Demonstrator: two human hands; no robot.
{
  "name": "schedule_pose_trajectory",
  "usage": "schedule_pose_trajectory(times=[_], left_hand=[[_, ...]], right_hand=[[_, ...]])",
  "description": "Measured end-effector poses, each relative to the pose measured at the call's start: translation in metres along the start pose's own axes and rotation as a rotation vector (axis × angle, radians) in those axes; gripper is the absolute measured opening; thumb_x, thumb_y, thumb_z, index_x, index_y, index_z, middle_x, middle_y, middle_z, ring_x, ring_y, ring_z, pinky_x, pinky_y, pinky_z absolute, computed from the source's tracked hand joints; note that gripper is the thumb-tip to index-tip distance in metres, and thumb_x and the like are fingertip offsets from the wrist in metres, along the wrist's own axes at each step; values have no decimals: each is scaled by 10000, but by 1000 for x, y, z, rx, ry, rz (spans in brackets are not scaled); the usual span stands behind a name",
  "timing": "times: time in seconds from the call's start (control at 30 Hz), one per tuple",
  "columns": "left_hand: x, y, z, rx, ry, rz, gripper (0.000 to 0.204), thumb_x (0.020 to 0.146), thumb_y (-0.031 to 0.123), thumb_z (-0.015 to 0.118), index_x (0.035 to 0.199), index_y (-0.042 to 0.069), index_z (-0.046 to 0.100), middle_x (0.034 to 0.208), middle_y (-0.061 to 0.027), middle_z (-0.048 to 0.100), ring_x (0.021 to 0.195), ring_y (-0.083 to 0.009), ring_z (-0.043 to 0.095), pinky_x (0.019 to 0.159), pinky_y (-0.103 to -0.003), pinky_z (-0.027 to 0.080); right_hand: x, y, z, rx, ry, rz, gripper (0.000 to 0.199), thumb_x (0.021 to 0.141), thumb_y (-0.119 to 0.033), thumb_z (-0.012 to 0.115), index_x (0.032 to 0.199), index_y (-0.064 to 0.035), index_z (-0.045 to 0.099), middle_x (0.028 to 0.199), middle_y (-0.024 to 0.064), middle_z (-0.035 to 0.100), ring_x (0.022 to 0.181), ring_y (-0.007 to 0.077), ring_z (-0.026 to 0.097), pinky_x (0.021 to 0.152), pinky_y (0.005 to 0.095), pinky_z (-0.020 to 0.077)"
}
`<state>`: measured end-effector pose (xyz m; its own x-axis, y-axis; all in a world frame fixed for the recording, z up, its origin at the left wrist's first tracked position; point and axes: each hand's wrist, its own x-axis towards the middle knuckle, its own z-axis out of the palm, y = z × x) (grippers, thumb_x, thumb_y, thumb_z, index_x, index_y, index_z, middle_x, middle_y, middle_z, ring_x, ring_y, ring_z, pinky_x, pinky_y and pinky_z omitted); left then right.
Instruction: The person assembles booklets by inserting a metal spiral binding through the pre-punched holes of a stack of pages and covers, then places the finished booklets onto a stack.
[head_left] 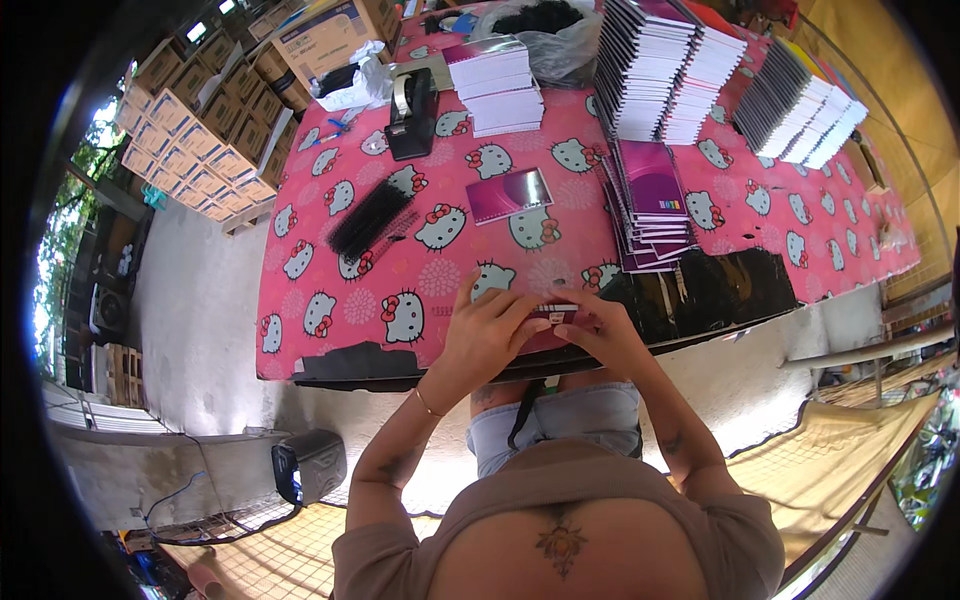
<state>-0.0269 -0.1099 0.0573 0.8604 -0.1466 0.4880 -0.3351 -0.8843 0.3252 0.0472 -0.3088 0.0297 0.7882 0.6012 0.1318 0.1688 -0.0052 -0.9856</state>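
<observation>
At the near edge of the table, my left hand [492, 322] and my right hand [602, 328] both close their fingers on a dark purple notebook [557, 309]. It is tilted so that mostly a narrow strip with a small white label shows; the rest is foreshortened or behind my fingers. Farther in lies a loose purple cover [510, 195] with punched holes along one edge. Left of it rests a bundle of black binding spirals [372, 220]. Right of my hands stands a fanned stack of purple notebooks [655, 195].
Tall stacks of spiral-bound notebooks [665, 75] and another stack [800, 105] stand far right. A block of white pages [495, 90], a black tape dispenser [412, 112] and a plastic bag of black spirals [540, 40] sit at the back. Cartons [200, 150] are piled left of the table.
</observation>
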Motion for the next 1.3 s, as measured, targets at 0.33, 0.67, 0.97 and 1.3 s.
schedule_pose_trajectory(times=[0.33, 0.67, 0.97, 1.3], left_hand=[[-37, 13, 50, 196, -112, -51, 769, 964, 588, 440, 1436, -19, 408, 1575, -210, 298, 1475, -402, 232, 1098, -713, 132], [-32, 32, 57, 107, -131, -35, 901, 942, 665, 385, 1492, -45, 314, 1576, -254, 273, 1485, -425, 196, 1134, -680, 38], [-21, 35, 48, 132, -155, 18, 922, 960, 685, 286, 1495, -66, 292, 1584, -256, 257, 1494, -420, 186, 1142, -666, 7], [-4, 33, 33, 92, 93, 5, 622, 973, 474, 531, 1390, 15, 501, 1421, -180, 512, 1370, -350, 436, 1157, -642, 79]], right_hand=[[-8, 27, 7, -29, 60, 167, 246, 909, -28, 676, 1154, -5, 690, 703, 33, 620, 646, 46, 555, 579, 234, 479], [-12, 5, 4, 70, 142, 151, 189, 946, -80, 651, 1100, 22, 687, 749, 26, 662, 659, 27, 543, 574, 229, 473], [-8, 2, -3, 121, 161, 63, 208, 949, -102, 656, 1110, 28, 677, 749, 25, 667, 676, 27, 532, 586, 228, 452], [-6, 10, -12, 40, 105, 9, 227, 910, -83, 697, 1113, 17, 673, 704, 46, 614, 667, 55, 519, 611, 251, 457]])
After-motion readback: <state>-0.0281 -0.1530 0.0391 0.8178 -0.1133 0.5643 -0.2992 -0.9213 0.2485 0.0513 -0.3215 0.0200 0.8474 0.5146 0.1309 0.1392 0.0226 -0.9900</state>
